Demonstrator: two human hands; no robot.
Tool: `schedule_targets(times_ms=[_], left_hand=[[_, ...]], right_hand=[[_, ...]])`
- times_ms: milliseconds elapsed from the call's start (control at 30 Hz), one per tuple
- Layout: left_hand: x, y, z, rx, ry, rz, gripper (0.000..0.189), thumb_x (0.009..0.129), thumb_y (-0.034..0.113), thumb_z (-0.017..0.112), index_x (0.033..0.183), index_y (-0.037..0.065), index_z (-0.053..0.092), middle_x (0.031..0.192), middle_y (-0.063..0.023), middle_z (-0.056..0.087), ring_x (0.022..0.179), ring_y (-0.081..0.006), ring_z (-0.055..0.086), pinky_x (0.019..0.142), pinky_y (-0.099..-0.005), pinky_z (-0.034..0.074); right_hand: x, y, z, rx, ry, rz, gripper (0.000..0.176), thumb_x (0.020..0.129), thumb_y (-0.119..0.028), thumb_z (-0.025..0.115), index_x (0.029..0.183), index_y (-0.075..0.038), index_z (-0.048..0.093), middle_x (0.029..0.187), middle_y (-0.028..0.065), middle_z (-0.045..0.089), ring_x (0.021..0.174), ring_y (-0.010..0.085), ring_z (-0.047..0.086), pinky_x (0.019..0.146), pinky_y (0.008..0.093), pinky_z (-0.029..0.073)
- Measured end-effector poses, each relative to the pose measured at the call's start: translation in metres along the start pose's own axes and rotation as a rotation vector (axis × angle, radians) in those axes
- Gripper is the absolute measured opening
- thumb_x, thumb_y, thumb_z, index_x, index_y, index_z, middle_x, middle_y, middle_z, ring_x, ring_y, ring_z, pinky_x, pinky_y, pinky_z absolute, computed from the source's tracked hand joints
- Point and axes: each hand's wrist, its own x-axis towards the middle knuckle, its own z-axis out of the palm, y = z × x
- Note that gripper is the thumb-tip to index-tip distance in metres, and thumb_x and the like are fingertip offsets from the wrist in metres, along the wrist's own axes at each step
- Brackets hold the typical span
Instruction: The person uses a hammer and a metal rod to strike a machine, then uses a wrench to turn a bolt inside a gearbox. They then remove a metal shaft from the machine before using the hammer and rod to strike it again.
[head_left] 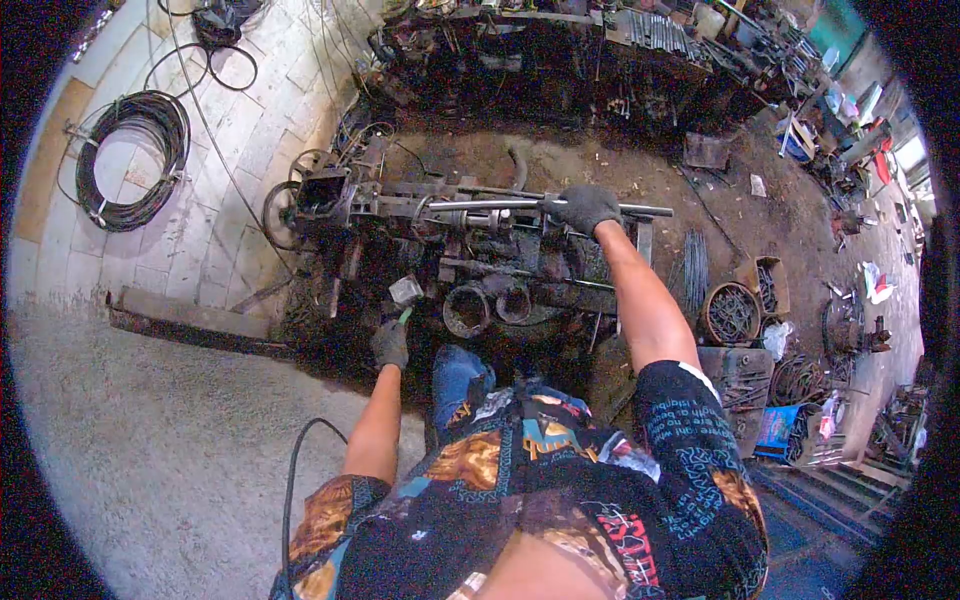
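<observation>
A long shiny metal rod (645, 210) lies lengthwise over a dark, greasy machine (385, 205). My right hand (585, 209), in a dark grey glove, is closed around the rod near its right part. Lower and to the left, my left hand (391, 343), also gloved, is closed on a thin green handle (405, 314). Just above that handle is a pale, squarish piece (405, 290); whether the two are joined is hard to tell. Two round metal rings or cups (466, 310) sit at the machine's near side, between my hands.
A coil of black cable (133, 160) hangs on the white wall at left. Tools and metal parts crowd a bench (655, 45) at the back. To the right stand a round container of metal pieces (731, 313) and a blue bag (778, 432). A beam (190, 318) lies at left.
</observation>
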Motion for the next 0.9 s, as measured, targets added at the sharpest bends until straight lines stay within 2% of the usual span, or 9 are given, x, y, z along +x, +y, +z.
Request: schedule_targets(times_ms=[167, 367, 433, 467, 533, 567, 633, 833, 900], left_hand=[[-0.001, -0.007, 0.006, 0.044, -0.026, 0.075, 0.033, 0.089, 0.034, 0.053, 0.1, 0.007, 0.069, 0.099, -0.0202, 0.067, 0.093, -0.0412, 0.063, 0.079, -0.0493, 0.049], [-0.007, 0.002, 0.0, 0.01, -0.026, -0.038, 0.03, 0.09, 0.031, 0.056, 0.104, 0.008, 0.068, 0.102, -0.0187, 0.068, 0.095, -0.0399, 0.063, 0.082, -0.0483, 0.049], [-0.004, -0.012, 0.014, -0.019, 0.069, 0.067, 0.05, 0.082, 0.056, 0.059, 0.091, 0.009, 0.07, 0.093, -0.0162, 0.069, 0.077, -0.0367, 0.067, 0.069, -0.0491, 0.054], [-0.005, -0.01, 0.012, -0.019, 0.068, 0.066, 0.05, 0.082, 0.056, 0.059, 0.091, 0.009, 0.07, 0.093, -0.0162, 0.069, 0.077, -0.0367, 0.067, 0.069, -0.0491, 0.054], [-0.005, -0.004, 0.008, -0.023, -0.035, -0.025, 0.028, 0.09, 0.03, 0.057, 0.105, 0.009, 0.068, 0.102, -0.0192, 0.068, 0.094, -0.039, 0.064, 0.081, -0.0479, 0.05], [-0.008, -0.003, 0.007, -0.023, -0.038, -0.028, 0.028, 0.09, 0.03, 0.057, 0.105, 0.009, 0.068, 0.102, -0.0192, 0.068, 0.094, -0.039, 0.064, 0.081, -0.0479, 0.05], [-0.008, -0.001, 0.004, -0.026, -0.024, -0.021, 0.027, 0.09, 0.029, 0.057, 0.104, 0.008, 0.068, 0.102, -0.0197, 0.068, 0.093, -0.0399, 0.064, 0.08, -0.0482, 0.05], [-0.011, 0.012, -0.011, -0.091, -0.011, 0.002, 0.029, 0.091, 0.031, 0.055, 0.101, 0.006, 0.068, 0.099, -0.0217, 0.066, 0.093, -0.0419, 0.062, 0.079, -0.0484, 0.049], [-0.012, 0.022, -0.022, -0.04, -0.047, -0.018, 0.03, 0.091, 0.032, 0.055, 0.1, 0.006, 0.068, 0.098, -0.0218, 0.066, 0.093, -0.0421, 0.062, 0.078, -0.049, 0.048]], right_hand=[[-0.012, -0.012, -0.012, -0.091, 0.106, -0.058, 0.064, 0.081, -0.071, 0.046, 0.1, -0.017, 0.074, 0.104, 0.0175, 0.07, 0.095, 0.0357, 0.068, 0.085, 0.045, 0.052], [-0.023, -0.03, -0.04, -0.014, 0.142, -0.122, 0.068, 0.08, -0.072, 0.045, 0.101, -0.014, 0.074, 0.106, 0.0181, 0.07, 0.097, 0.036, 0.067, 0.086, 0.0452, 0.052], [-0.008, -0.012, -0.009, -0.098, 0.05, -0.029, 0.071, 0.078, -0.075, 0.045, 0.1, -0.014, 0.074, 0.106, 0.0179, 0.07, 0.097, 0.0361, 0.068, 0.087, 0.0453, 0.051], [-0.002, -0.005, 0.001, -0.098, 0.049, -0.03, 0.071, 0.078, -0.075, 0.045, 0.1, -0.014, 0.074, 0.106, 0.0179, 0.07, 0.097, 0.0361, 0.068, 0.087, 0.0453, 0.051], [0.006, 0.005, 0.014, -0.023, 0.049, -0.031, 0.071, 0.076, -0.078, 0.047, 0.101, -0.017, 0.074, 0.105, 0.0171, 0.07, 0.096, 0.0359, 0.068, 0.086, 0.0452, 0.052], [-0.002, -0.003, 0.002, -0.024, 0.045, -0.032, 0.071, 0.076, -0.078, 0.047, 0.101, -0.017, 0.074, 0.105, 0.0171, 0.07, 0.096, 0.0359, 0.068, 0.086, 0.0452, 0.052], [-0.022, -0.034, -0.045, -0.069, -0.2, 0.049, 0.067, 0.075, -0.077, 0.049, 0.1, -0.02, 0.075, 0.103, 0.0161, 0.071, 0.095, 0.0355, 0.068, 0.084, 0.0447, 0.052], [0.004, -0.001, 0.002, -0.058, 0.005, 0.024, 0.063, 0.075, -0.077, 0.051, 0.098, -0.024, 0.076, 0.102, 0.0148, 0.072, 0.097, 0.0352, 0.068, 0.084, 0.0441, 0.052], [0.001, -0.007, -0.003, -0.046, -0.045, 0.047, 0.063, 0.074, -0.077, 0.051, 0.1, -0.025, 0.076, 0.103, 0.0145, 0.071, 0.098, 0.0351, 0.067, 0.085, 0.0439, 0.051]])
